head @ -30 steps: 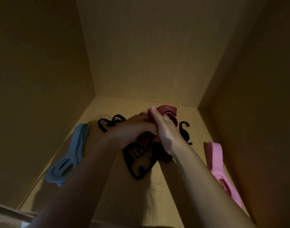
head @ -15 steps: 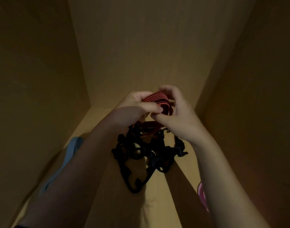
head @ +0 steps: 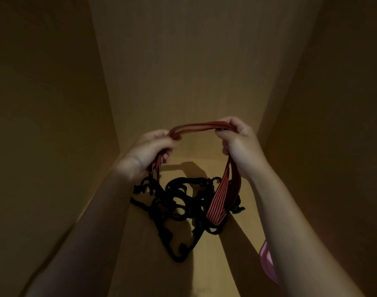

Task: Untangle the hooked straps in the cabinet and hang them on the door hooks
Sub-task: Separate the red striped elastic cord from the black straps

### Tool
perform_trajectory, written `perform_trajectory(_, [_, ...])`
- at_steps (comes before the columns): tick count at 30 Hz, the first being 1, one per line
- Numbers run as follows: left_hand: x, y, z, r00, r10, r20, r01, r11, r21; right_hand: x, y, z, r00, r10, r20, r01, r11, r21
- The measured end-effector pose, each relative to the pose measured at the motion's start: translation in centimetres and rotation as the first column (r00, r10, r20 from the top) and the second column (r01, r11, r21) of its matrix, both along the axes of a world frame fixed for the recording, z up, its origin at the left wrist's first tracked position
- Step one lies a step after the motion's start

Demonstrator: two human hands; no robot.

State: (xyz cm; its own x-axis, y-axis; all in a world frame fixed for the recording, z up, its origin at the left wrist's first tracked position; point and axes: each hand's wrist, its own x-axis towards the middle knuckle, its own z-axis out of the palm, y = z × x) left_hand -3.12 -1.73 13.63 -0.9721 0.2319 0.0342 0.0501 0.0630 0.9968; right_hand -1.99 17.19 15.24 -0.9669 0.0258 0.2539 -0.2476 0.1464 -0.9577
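Left hand (head: pixel 150 150): fist curled round the red striped strap (head: pixel 199 126).
Right hand (head: pixel 240 144): grips the same strap's other side.
Strap: arches between both hands, raised inside the cabinet (head: pixel 183 67).
Black hooks (head: pixel 179 206): tangled, dangling below.
Pink strap (head: pixel 266 261): lower right.

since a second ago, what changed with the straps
The left hand and right hand raised the red striped strap off the floor and spread apart, stretching it; the black hook tangle rose too, hanging below. Both still grip it; the pink strap stays at right.
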Motion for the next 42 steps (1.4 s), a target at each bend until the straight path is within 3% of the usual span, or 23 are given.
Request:
perform_trajectory(2, [0.1,0.1,-0.9,0.999,-0.036,0.009,0.037,0.983,-0.178,-0.1,-0.4,0.3,0.999,-0.024,-0.021,0.025,0.996,0.084])
perform_trajectory(6, [0.5,1.9,-0.7,0.994,-0.093,-0.057,0.082,0.982,-0.168,-0.3,-2.0,0.6,0.997,0.032,-0.072,-0.016,0.975,0.221])
perform_trajectory(13, [0.2,3.4,0.6,0.990,-0.052,-0.128,0.039,0.994,-0.103,-0.3,-2.4,-0.5,0.997,0.083,-0.004,-0.082,0.995,0.060])
perform_trajectory(19, [0.1,3.7,0.8,0.982,0.074,-0.171,-0.074,0.997,0.004,0.2,-1.9,-3.9,0.985,0.093,0.143,-0.111,0.987,0.117])
perform_trajectory(25, [-0.3,4.0,-0.3,0.974,0.112,-0.196,-0.154,0.966,-0.209,0.4,-2.3,-4.3,0.985,0.094,0.146,-0.116,0.982,0.150])
perform_trajectory(29, [-0.2,4.3,0.0,0.949,0.172,-0.264,-0.230,0.951,-0.206,0.2,-3.1,-3.8,0.989,0.090,0.115,-0.111,0.975,0.190])
perform_trajectory(33, [-0.2,4.2,0.7,0.935,0.224,-0.273,-0.253,0.965,-0.074,0.5,-2.3,-4.0,0.980,0.140,0.139,-0.152,0.985,0.083])
perform_trajectory(35, [-0.5,4.1,0.7,0.940,0.263,-0.218,-0.269,0.963,0.004,0.5,-1.6,-4.7,0.968,0.169,0.188,-0.171,0.985,-0.001])
perform_trajectory(37, [-0.8,3.8,0.5,0.950,0.296,-0.098,-0.284,0.951,0.125,0.4,-0.8,-5.8,0.940,0.238,0.243,-0.196,0.963,-0.185])
perform_trajectory(40, [-1.3,3.2,0.2,0.947,0.310,0.080,-0.319,0.886,0.337,0.4,0.4,-7.3,0.871,0.402,0.281,-0.219,0.832,-0.510])
perform_trajectory(42, [-1.5,2.7,0.0,0.940,0.324,0.105,-0.339,0.864,0.372,0.4,1.0,-8.4,0.798,0.561,0.218,-0.269,0.657,-0.704])
